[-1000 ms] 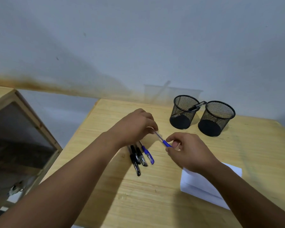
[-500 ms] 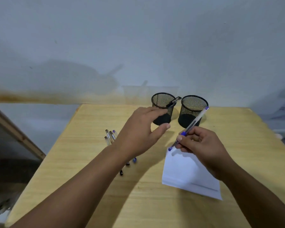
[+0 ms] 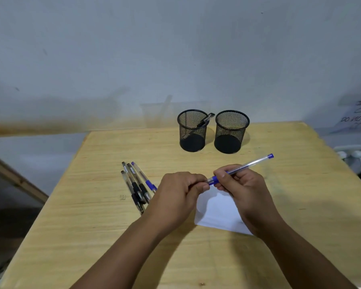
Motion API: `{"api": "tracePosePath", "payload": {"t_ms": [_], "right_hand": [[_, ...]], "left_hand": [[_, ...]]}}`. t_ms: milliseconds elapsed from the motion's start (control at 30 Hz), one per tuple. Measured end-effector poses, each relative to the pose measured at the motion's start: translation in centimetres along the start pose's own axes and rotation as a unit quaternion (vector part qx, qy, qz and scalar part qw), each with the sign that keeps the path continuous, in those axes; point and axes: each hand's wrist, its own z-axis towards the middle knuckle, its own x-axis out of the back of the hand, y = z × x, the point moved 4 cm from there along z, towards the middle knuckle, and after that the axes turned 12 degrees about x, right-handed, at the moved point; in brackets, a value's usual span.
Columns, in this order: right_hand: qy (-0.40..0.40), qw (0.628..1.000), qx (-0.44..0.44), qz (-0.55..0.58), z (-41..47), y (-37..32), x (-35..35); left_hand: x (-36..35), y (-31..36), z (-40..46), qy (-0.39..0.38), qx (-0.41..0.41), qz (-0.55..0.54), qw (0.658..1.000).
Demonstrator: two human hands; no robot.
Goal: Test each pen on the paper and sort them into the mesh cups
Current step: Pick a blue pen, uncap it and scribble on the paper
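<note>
Wooden desk (image 3: 279,205), pale grain, set against a grey-white wall.

Item 1: blue pen (image 3: 241,169), held above the desk's middle over the white paper (image 3: 217,209). Long axis runs from lower left to upper right; the blue end plug points toward the desk's far right corner, the writing end toward my left hand.

Item 2: my right hand (image 3: 241,188), fingers curled round the pen's blue grip.

Item 3: my left hand (image 3: 179,195), fingertips pinching the pen's near end; whether a cap sits there I cannot tell.

Item 4: four loose pens (image 3: 137,184), lying side by side left of my left hand, long axes running toward the far edge, slightly fanned.

Item 5: left mesh cup (image 3: 192,130), near the far edge, one dark pen (image 3: 205,120) leaning on its rim.

Item 6: right mesh cup (image 3: 231,131), just beside the first.
</note>
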Motion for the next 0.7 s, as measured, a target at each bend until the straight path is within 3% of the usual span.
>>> {"api": "tracePosePath", "payload": {"t_ms": [200, 300, 433, 500, 567, 700], "right_hand": [[-0.042, 0.998, 0.0, 0.037, -1.0, 0.0, -1.4], [-0.037, 0.998, -0.003, 0.058, -1.6, 0.3, -1.8], [-0.009, 0.999, -0.003, 0.041, -1.9, 0.3, -2.3], [0.089, 0.992, -0.038, 0.082, -1.1, 0.5, -0.6], [0.156, 0.98, -0.059, 0.105, -0.3, 0.7, 1.9], [0.139, 0.987, -0.061, 0.055, 0.0, 1.3, 2.2]], "left_hand": [[1.6, -1.1, -1.0, -0.092, 0.107, -0.026, 0.99], [2.4, -1.2, -1.3, -0.101, 0.134, -0.012, 0.986], [2.6, -1.0, -1.6, -0.064, 0.112, 0.041, 0.991], [3.7, -2.4, -1.6, -0.01, 0.112, 0.075, 0.991], [5.1, -3.9, -1.8, 0.039, 0.127, 0.042, 0.99], [4.9, -4.1, -1.8, 0.066, 0.119, -0.017, 0.991]]}}
